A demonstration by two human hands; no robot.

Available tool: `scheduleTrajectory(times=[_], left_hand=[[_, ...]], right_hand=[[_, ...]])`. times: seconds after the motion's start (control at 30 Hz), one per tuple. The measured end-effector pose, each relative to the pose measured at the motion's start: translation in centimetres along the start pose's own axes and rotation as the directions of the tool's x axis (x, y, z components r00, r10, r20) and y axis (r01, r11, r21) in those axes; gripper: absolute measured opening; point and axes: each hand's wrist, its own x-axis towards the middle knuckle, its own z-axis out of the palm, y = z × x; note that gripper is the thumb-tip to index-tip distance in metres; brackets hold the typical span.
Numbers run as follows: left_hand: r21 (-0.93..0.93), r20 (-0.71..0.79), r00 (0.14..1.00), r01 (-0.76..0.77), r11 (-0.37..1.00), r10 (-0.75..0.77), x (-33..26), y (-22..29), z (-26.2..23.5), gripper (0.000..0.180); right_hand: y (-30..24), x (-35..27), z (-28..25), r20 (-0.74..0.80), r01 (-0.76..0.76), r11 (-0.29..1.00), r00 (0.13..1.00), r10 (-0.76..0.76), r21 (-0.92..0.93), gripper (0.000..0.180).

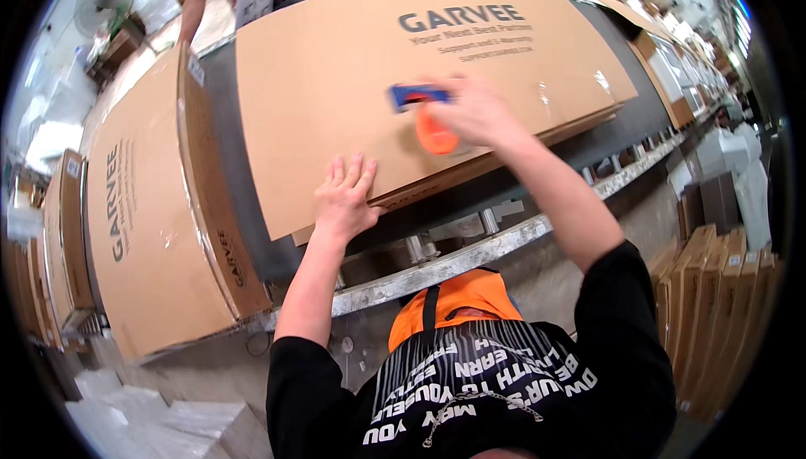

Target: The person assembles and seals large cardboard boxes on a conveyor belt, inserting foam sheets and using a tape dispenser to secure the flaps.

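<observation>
A large flat cardboard box [336,73] with dark print lies in front of me on the dark conveyor belt [225,115]. Its near edge stands slightly apart from the layer beneath. My left hand [345,199] rests on that near edge, fingers spread over the top panel and thumb at the side. Above the panel, my right hand [474,111] grips a tape dispenser [435,127] with a blue head and an orange part, somewhat blurred. Shiny bits of clear tape show on the panel toward the right end.
Another printed carton [147,207] sits on the left, with further boxes [67,241] beyond. A co-worker's arm [194,10] reaches to its far corner. The conveyor's metal rail [445,262] runs before me. Flat cartons [714,308] stand at lower right; white foam pieces [159,417] lie at lower left.
</observation>
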Motion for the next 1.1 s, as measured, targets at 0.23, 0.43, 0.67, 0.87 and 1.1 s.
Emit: scheduleTrajectory(times=[0.23,0.43,0.67,0.87,1.1], left_hand=[[-0.068,-0.110,0.990,0.079,0.995,-0.086,-1.3,-0.9,1.0,0.080],[0.013,-0.038,0.998,0.046,0.999,-0.045,-0.8,0.7,0.6,0.073],[-0.068,0.180,0.983,0.054,0.996,-0.041,4.9,3.4,-0.4,0.086],[0.228,0.319,0.948,-0.054,0.972,-0.022,6.0,5.1,2.5,0.105],[0.288,0.407,0.907,-0.014,0.958,-0.109,6.1,6.5,1.6,0.114]], right_hand=[[-2.6,-6.2,3.9,0.188,0.110,0.981,0.979,-0.079,-0.158,0.028],[-1.5,-12.8,9.6,0.241,-0.008,0.968,0.968,0.070,-0.249,0.035],[-3.2,-11.9,10.2,0.281,0.126,0.908,0.960,-0.010,-0.399,0.036],[1.8,-16.5,14.3,0.421,0.196,0.868,0.907,0.017,-0.456,0.040],[10.0,-17.4,3.6,0.081,-0.174,0.967,0.978,0.192,-0.188,0.044]])
